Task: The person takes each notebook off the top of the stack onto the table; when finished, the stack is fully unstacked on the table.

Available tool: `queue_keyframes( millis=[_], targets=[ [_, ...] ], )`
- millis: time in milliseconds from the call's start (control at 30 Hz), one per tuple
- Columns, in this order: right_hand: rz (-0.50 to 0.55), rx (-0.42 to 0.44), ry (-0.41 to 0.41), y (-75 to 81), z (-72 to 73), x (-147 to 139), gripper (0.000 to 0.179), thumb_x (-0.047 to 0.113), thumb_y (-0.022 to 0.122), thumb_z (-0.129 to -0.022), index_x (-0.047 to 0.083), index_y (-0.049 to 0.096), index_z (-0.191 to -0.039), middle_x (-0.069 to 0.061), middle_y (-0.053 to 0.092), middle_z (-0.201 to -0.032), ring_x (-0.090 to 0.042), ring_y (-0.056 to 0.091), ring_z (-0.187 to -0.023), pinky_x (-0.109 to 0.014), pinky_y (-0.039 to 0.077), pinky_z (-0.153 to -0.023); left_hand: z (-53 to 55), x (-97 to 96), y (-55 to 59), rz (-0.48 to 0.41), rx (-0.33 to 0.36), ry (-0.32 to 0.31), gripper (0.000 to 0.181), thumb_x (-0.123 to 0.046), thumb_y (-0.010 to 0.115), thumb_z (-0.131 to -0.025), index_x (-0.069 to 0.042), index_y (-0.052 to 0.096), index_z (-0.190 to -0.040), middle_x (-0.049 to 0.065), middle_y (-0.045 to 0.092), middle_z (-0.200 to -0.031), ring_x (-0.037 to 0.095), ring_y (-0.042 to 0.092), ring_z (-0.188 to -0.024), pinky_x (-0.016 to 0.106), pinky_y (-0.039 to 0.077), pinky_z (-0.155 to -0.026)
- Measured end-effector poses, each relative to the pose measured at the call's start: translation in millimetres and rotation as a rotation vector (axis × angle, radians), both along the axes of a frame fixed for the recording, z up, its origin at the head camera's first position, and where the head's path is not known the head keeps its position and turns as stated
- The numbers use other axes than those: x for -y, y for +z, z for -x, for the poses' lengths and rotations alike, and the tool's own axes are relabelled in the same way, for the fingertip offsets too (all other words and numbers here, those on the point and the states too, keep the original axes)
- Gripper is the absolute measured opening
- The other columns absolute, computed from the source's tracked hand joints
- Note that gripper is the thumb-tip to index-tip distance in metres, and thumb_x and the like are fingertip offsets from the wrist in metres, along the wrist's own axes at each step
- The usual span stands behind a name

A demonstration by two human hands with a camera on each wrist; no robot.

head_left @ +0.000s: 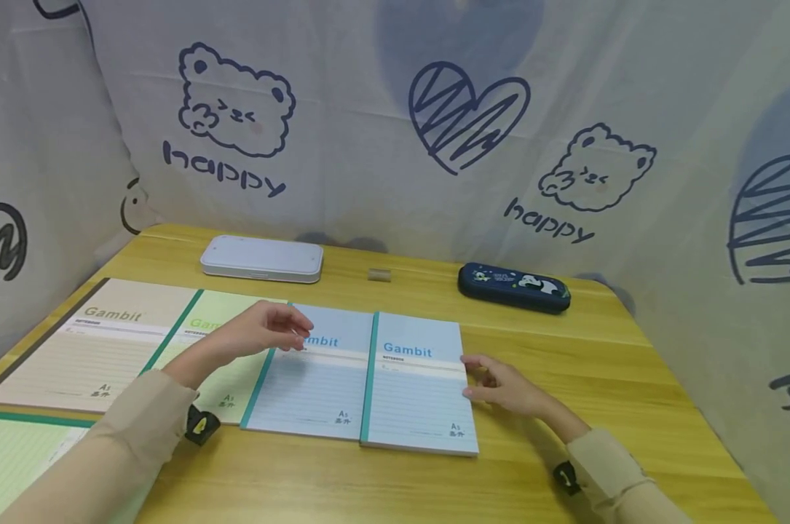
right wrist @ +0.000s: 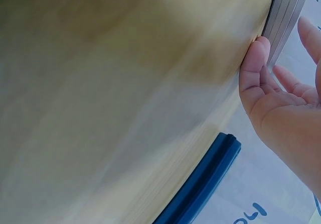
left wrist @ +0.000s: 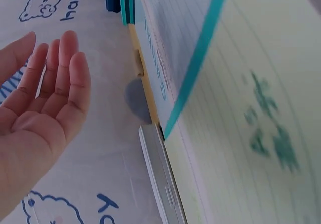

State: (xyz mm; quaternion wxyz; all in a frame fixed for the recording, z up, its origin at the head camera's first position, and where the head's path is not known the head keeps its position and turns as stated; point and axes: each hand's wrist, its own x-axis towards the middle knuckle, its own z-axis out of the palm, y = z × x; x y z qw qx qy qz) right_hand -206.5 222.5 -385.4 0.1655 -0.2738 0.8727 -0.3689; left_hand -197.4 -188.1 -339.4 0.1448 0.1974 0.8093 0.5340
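Over left blue notebook (head_left: 306, 397); left grip (head_left: 261, 330) loosely parted; right grip (head_left: 507, 386) likewise, at right blue notebook's (head_left: 417, 404) edge

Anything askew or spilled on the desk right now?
One green notebook at near left looks turned: its binding runs along the far edge, while the four lined-up notebooks have theirs at left. No spill shows.

Your left hand (head_left: 253, 335) is covering parts of the titles on the green notebook (head_left: 237, 378) and the left blue notebook (head_left: 309, 393). Your left sleeve (head_left: 129, 422) is hiding part of the lower notebook (head_left: 21, 462), which is running off the left and bottom edges. In the right wrist view, the right edge is cropping your right hand (right wrist: 276, 96), the bottom edge is cutting the case (right wrist: 203, 179), and the worktop (right wrist: 100, 108) is blurring.
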Motion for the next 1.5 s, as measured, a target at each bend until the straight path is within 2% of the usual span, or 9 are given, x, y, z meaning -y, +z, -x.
queue_keyframes(
  millis=[200,333,600,733,933,1133,1300,1500],
  targets=[
    [0.002,-0.006,0.001,1.2,-0.4,-0.2,0.056,0.019,0.060,-0.086,-0.007,0.037,-0.129,-0.025,0.047,-0.122,-0.021,0.048,-0.080,-0.026,0.043,-0.065,12.0,-32.4,-1.8,0.060,-0.055,0.026,0.023,-0.004,0.059,-0.084,0.006,0.059,-0.104,0.019,0.059,-0.102,0.020,0.057,-0.085,0.032,0.048,-0.074],
    [0.003,-0.009,0.013,0.0,0.2,0.4,0.056,0.020,0.060,-0.086,-0.007,0.037,-0.129,-0.024,0.047,-0.122,-0.020,0.048,-0.081,-0.026,0.042,-0.066,15.1,-51.5,-3.7,0.099,-0.082,0.025,0.021,-0.004,0.060,-0.083,0.004,0.061,-0.103,0.017,0.059,-0.103,0.020,0.056,-0.087,0.033,0.047,-0.076],
    [0.002,-0.012,0.010,0.7,-0.5,0.2,0.056,0.021,0.060,-0.086,-0.007,0.038,-0.129,-0.024,0.048,-0.121,-0.020,0.047,-0.080,-0.026,0.041,-0.066,19.9,-76.8,-11.2,0.118,-0.072,0.025,0.024,-0.005,0.062,-0.082,0.000,0.062,-0.106,0.014,0.058,-0.107,0.020,0.057,-0.089,0.032,0.047,-0.073],
    [0.011,-0.009,0.014,2.0,-1.4,1.0,0.056,0.020,0.060,-0.086,-0.007,0.037,-0.129,-0.024,0.047,-0.121,-0.020,0.047,-0.080,-0.026,0.041,-0.066,21.2,-85.8,-14.8,0.136,-0.076,0.019,0.023,-0.005,0.062,-0.082,-0.004,0.064,-0.105,0.009,0.057,-0.110,0.022,0.056,-0.094,0.033,0.047,-0.073],
    [0.009,-0.014,0.020,2.3,-1.3,0.9,0.056,0.019,0.060,-0.086,-0.008,0.037,-0.129,-0.024,0.047,-0.122,-0.020,0.047,-0.081,-0.026,0.041,-0.068,19.3,-97.6,-15.9,0.232,-0.044,0.029,0.021,-0.010,0.064,-0.081,-0.012,0.068,-0.102,0.007,0.053,-0.120,0.025,0.051,-0.101,0.037,0.045,-0.077],
    [0.018,-0.017,0.027,4.1,-2.1,1.1,0.054,0.015,0.059,-0.087,-0.010,0.036,-0.128,-0.025,0.046,-0.122,-0.019,0.046,-0.081,-0.026,0.041,-0.068,20.7,-103.0,-20.0,0.293,-0.013,0.023,0.040,-0.013,0.069,-0.078,-0.015,0.061,-0.117,0.011,0.046,-0.128,0.025,0.052,-0.101,0.037,0.044,-0.078],
    [0.018,-0.018,0.027,6.0,-3.7,1.8,0.053,0.014,0.059,-0.087,-0.010,0.036,-0.128,-0.026,0.046,-0.122,-0.020,0.046,-0.081,-0.026,0.041,-0.068,21.9,-106.1,-23.3,0.361,0.007,0.010,0.058,-0.017,0.073,-0.074,-0.017,0.050,-0.128,0.014,0.047,-0.123,0.023,0.054,-0.095,0.035,0.045,-0.077],
    [0.019,-0.019,0.029,5.2,-3.0,1.4,0.054,0.014,0.059,-0.087,-0.011,0.036,-0.128,-0.026,0.046,-0.122,-0.020,0.047,-0.082,-0.027,0.041,-0.068,19.7,-108.7,-23.1,0.414,-0.001,-0.014,0.067,-0.019,0.076,-0.070,-0.017,0.047,-0.131,0.011,0.051,-0.111,0.017,0.053,-0.083,0.032,0.044,-0.074]
  ],
)
